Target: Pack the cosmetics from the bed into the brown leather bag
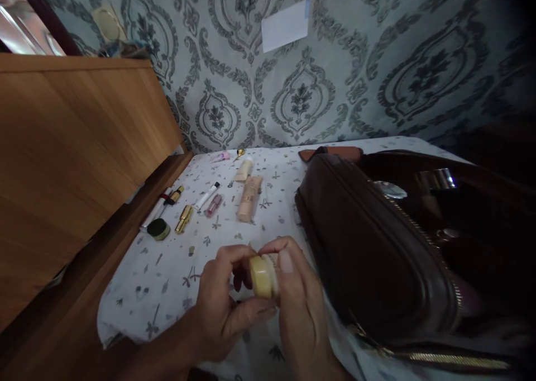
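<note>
Between my two hands, above the patterned cloth [176,269], is a small round jar [262,277] with a pale yellow end and a whitish band. My left hand [221,297] curls its fingers and thumb around the yellow end. The whitish side is gripped by my right hand [295,297], its thumb lying along the top. Part of the jar is hidden behind the fingers. Just beyond my hands lies a peach-coloured tube [249,199], and to the right sits an open dark brown cosmetic bag [368,241].
Left on the cloth lie a dark green jar [158,229], a gold lipstick [183,219], a pink tube [213,205] and a white tube [207,195]. A cream tube [243,170] and a brown case [330,153] lie farther back. A wooden cabinet [84,163] borders the left.
</note>
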Demonstrator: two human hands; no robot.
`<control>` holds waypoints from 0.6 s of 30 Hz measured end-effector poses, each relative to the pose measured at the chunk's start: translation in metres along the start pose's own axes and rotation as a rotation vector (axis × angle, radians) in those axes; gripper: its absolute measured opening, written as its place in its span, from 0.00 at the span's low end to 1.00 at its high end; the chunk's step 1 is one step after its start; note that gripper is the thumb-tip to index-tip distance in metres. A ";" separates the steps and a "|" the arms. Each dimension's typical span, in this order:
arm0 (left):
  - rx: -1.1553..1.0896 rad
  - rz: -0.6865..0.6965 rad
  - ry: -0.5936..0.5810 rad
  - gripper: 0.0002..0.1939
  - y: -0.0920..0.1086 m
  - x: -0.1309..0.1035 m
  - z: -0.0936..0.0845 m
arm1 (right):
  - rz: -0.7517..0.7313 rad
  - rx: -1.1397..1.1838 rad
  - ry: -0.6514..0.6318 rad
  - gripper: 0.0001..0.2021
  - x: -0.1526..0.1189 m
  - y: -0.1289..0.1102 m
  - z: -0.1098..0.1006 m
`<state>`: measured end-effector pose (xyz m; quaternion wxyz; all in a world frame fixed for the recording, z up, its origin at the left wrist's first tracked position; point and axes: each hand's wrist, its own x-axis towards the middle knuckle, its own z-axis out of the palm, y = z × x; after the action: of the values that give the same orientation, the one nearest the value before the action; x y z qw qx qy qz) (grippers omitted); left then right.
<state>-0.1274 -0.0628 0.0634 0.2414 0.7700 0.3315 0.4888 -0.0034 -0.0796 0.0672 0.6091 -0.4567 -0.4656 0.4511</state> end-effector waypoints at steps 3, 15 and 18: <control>0.128 0.062 -0.019 0.20 0.001 0.002 -0.001 | -0.008 -0.017 -0.003 0.21 0.001 -0.001 -0.002; 0.301 0.139 -0.181 0.24 0.005 0.007 -0.009 | 0.103 -0.018 0.128 0.22 0.008 0.001 -0.010; 0.335 0.034 -0.158 0.31 0.005 0.007 -0.009 | 0.131 -0.027 0.160 0.22 0.007 0.005 -0.011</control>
<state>-0.1324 -0.0604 0.0744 0.1266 0.8409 0.3752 0.3688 0.0080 -0.0733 0.0616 0.6075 -0.5289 -0.3907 0.4457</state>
